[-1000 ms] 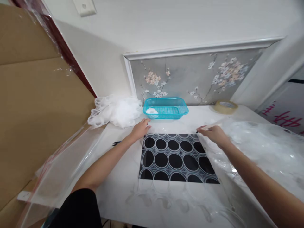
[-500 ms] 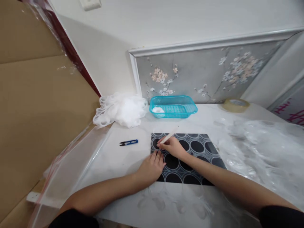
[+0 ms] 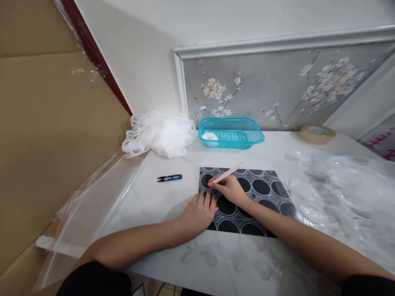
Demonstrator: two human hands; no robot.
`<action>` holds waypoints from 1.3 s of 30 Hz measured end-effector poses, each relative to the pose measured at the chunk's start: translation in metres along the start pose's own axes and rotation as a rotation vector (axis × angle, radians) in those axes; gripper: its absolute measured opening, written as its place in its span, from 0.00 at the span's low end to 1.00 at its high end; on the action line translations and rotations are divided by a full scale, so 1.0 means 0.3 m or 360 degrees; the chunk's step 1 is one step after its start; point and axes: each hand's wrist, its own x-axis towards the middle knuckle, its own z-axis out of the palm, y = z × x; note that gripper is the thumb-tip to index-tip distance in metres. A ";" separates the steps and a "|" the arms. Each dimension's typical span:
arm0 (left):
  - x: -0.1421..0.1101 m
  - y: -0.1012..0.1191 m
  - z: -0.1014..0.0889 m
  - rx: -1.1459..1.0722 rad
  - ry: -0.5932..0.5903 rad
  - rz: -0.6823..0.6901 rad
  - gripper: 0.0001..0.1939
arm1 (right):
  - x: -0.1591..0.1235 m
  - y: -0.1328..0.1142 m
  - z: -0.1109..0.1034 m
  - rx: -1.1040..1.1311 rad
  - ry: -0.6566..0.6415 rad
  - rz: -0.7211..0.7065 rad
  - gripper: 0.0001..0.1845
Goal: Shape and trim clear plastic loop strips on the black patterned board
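A black mat with a pattern of round cells (image 3: 259,193) lies on the white table (image 3: 160,201), under a clear film. My left hand (image 3: 197,211) rests flat, fingers stretched out, on the mat's left edge. Just beyond it my right hand (image 3: 230,188) pinches a thin pale stick (image 3: 228,172), whose lower tip touches the mat at its far left corner. The two hands are almost touching.
Small blue snips (image 3: 169,178) lie left of the mat. Behind are a heap of clear plastic rings (image 3: 160,133), a turquoise basket (image 3: 231,132) and a tape roll (image 3: 314,133). Crumpled clear film (image 3: 342,185) covers the right side. Cardboard (image 3: 46,123) stands at the left.
Both hands have come back from the mat's far corners to its left edge. The left hand now lies flat there and the right holds the stick against the mat; the snips are uncovered.
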 end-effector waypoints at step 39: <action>0.028 -0.050 0.001 -0.0251 0.0103 0.0051 0.17 | -0.017 -0.019 -0.404 -0.0749 0.1212 -0.0276 0.15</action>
